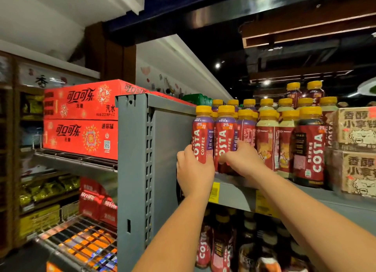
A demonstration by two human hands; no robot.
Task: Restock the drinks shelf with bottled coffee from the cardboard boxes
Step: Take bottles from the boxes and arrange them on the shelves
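Two Costa coffee bottles with red-and-purple labels and yellow caps stand upright at the left end of the grey top shelf (232,192). My left hand (194,170) is wrapped around the lower part of the leftmost coffee bottle (202,133). My right hand (243,159) grips the base of the coffee bottle beside it (224,133). More yellow-capped Costa bottles (284,137) fill the shelf to the right in rows. Brown cardboard boxes (356,147) with printed characters are stacked at the shelf's right end.
A grey perforated upright (134,170) borders the shelf on the left. Red cola cartons (81,119) sit on the neighbouring rack beyond it. More Costa bottles (223,245) stand on the shelf below. Yellow price tags (213,192) hang on the shelf edge.
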